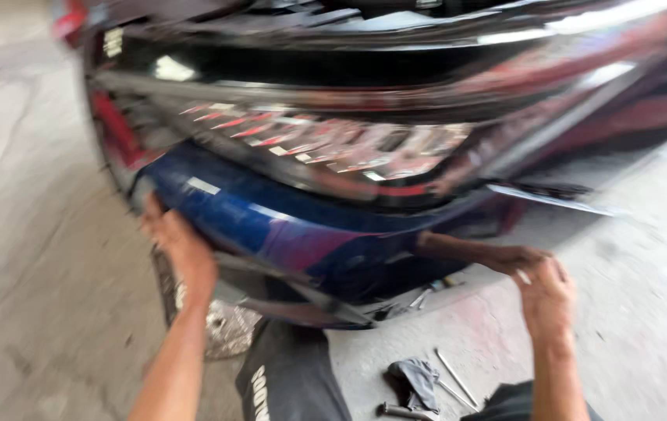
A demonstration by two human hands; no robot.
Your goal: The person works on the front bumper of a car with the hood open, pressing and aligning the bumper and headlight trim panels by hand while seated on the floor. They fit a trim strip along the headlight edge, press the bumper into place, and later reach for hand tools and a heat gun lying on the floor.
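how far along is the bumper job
Done: tools and a dark rag lie on the floor. In hand: left hand presses the blue bumper corner; right hand grips its lower edge. Left: whether the bumper is fastened is too blurred to tell.

Bare forearms; dark trousers (290, 382) with pale lettering.
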